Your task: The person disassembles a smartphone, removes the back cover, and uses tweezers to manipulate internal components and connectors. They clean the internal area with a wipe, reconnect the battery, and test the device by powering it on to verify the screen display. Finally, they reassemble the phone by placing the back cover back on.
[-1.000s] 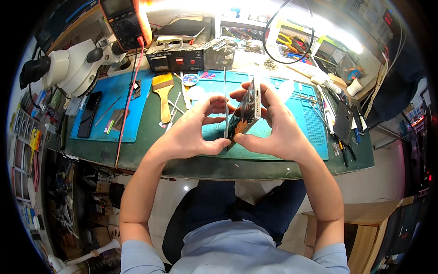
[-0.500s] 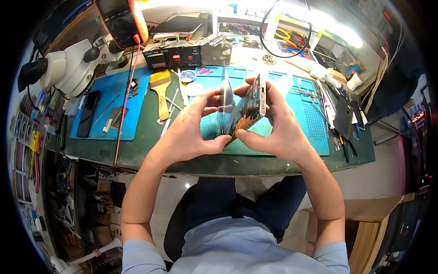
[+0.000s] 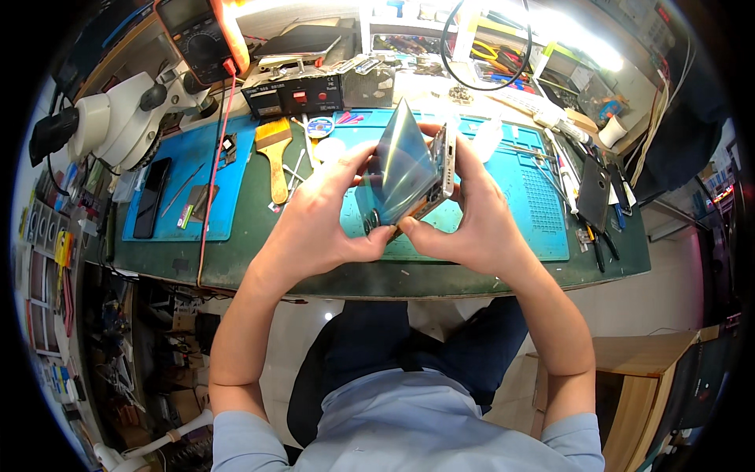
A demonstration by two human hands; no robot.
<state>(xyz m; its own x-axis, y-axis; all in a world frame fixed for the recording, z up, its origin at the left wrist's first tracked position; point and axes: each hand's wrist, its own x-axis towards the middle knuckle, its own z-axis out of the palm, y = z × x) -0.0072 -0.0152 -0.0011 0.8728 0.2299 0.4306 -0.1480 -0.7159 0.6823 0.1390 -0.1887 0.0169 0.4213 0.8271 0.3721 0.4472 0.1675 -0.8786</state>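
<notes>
Above the bench, my left hand (image 3: 318,216) grips a shiny dark phone back cover (image 3: 399,157) by its edge. A camera opening with a round rim shows at the cover's lower corner. My right hand (image 3: 484,224) is wrapped round an opened phone (image 3: 448,161), its metal frame and port edge facing up toward me. Cover and phone body lean apart like an open book, close together near my two thumbs. The cover hides most of the phone's insides, and the fingers behind both parts are partly hidden.
Beneath my hands lies a light-blue work mat (image 3: 503,236). On the left are a brush (image 3: 274,157), a second blue mat (image 3: 204,224) bearing a dark phone (image 3: 153,197), and a microscope (image 3: 118,118). A red cable (image 3: 211,181) crosses the bench. Pliers (image 3: 599,248) and tools sit right.
The back cover has turned so its broad glossy face now shows toward me, where before it was nearly edge-on. The phone body's insides are now more covered from view. Both hands keep their grip.
</notes>
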